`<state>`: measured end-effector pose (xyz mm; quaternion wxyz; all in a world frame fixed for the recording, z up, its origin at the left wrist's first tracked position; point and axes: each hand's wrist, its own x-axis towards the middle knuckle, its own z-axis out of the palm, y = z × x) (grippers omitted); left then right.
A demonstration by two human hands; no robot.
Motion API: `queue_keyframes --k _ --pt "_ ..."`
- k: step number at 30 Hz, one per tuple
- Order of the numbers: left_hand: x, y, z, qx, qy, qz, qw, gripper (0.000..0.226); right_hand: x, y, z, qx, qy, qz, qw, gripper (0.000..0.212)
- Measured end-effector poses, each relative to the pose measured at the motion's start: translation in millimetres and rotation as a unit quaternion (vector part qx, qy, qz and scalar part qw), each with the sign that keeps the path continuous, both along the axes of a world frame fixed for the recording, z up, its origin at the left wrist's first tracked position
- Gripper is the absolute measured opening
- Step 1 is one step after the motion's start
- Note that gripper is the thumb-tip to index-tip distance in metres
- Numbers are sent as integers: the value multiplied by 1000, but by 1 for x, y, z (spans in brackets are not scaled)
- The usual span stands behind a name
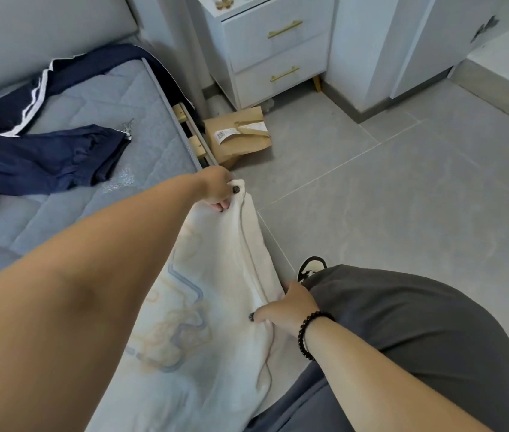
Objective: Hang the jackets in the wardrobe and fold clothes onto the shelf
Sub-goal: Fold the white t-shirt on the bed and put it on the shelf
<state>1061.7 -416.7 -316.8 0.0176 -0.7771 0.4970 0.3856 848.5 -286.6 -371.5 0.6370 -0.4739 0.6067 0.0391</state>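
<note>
Near the upper middle of the frame, on the grey floor tiles [403, 188] beside the bed, lies a brown paper bag [240, 135] on its side; what it holds cannot be seen. A white printed label [226, 134] is stuck on it, but its writing is too small to read. Behind it stands a white bedside cabinet [271, 48] with two shut drawers and gold handles.

At centre, the left hand [218, 190] has its fingers curled round the far corner of a white garment [215, 291] with a faint blue and orange print, pinching the cloth at the mattress edge. Lower, toward the right, the right hand [290, 307], a black bead bracelet [307, 332] on its wrist, grips the near edge of the same garment, thumb on top. That garment lies spread along the right edge of the mattress [106, 101]. Dark navy clothes [37, 160] with white trim lie in the upper left.
</note>
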Motion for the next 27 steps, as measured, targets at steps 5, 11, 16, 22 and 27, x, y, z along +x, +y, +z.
queue_keyframes --k 5,11,16,22,27 --pt "6 -1 0 -54 25 15 998 19 0 -17 -3 -47 1 27 999 32" --pt "17 1 5 -196 115 125 966 19 0 -21 3 -159 -55 -1 986 38" --pt "22 -8 24 -198 280 240 908 10 -6 -34 17 -188 -51 -18 981 11" --pt "30 -18 48 -274 338 312 845 38 -26 -73 46 -329 0 -24 944 21" --pt "49 -1 62 -300 284 313 855 26 -9 -67 82 -400 18 75 913 32"
